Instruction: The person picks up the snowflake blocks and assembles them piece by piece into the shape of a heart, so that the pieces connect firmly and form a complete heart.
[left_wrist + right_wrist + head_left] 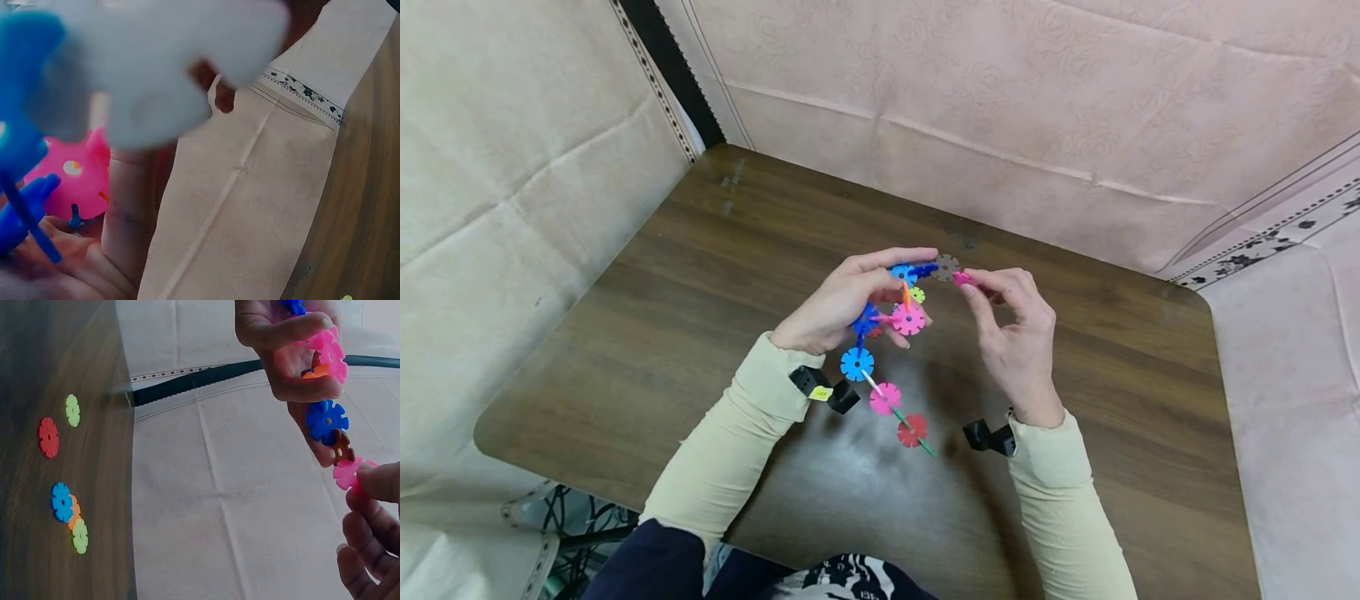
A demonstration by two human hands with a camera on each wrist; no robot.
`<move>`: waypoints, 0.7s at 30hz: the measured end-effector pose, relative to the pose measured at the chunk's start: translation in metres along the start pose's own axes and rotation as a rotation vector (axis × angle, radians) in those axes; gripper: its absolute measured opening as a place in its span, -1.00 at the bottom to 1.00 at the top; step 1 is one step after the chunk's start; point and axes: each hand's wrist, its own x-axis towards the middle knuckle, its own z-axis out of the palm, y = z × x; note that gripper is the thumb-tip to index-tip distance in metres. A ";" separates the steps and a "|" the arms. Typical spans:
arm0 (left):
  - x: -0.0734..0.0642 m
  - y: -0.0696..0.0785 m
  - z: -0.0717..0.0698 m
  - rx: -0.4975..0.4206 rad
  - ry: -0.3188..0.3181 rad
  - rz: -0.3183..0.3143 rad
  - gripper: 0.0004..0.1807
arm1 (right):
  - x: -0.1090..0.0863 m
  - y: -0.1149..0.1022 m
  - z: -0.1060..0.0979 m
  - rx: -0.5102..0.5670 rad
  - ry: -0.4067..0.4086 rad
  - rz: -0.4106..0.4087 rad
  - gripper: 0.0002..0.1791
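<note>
My left hand [831, 308] holds a linked chain of notched flower-shaped plastic discs between its thumb and fingers. From it hang a light blue disc [857, 364], a pink disc [885, 398] and a red disc [913, 431], joined edge to edge. At the chain's upper end, past a blue disc [327, 421], sits a brown disc [947, 267]. My right hand [1018, 342] pinches a small pink disc [347, 474] between thumb and forefinger, at the brown disc's edge. Whether the two are slotted together, I cannot tell. In the left wrist view a blurred pale disc [156, 112] hides much of the hand.
Several loose discs lie on the brown wooden table [700, 333], among them a red disc [49, 437], a green disc [73, 410] and a blue disc [62, 502] overlapping an orange one. Pale cloth curtains [1000, 108] surround the table.
</note>
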 end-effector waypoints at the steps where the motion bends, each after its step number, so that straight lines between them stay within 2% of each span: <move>1: 0.000 0.000 0.000 0.009 0.005 0.001 -0.54 | 0.000 0.000 0.000 0.000 -0.003 -0.004 -0.77; 8: -0.001 0.001 0.002 0.096 0.033 0.014 -0.53 | -0.003 -0.002 0.002 0.014 0.015 -0.018 -0.80; 15: -0.001 -0.001 0.002 0.124 0.030 0.001 -0.52 | -0.009 0.015 0.005 0.023 -0.003 0.021 -0.78; 21: -0.001 -0.001 0.003 0.114 0.001 0.009 -0.51 | -0.006 -0.002 0.006 0.043 0.024 0.016 -0.79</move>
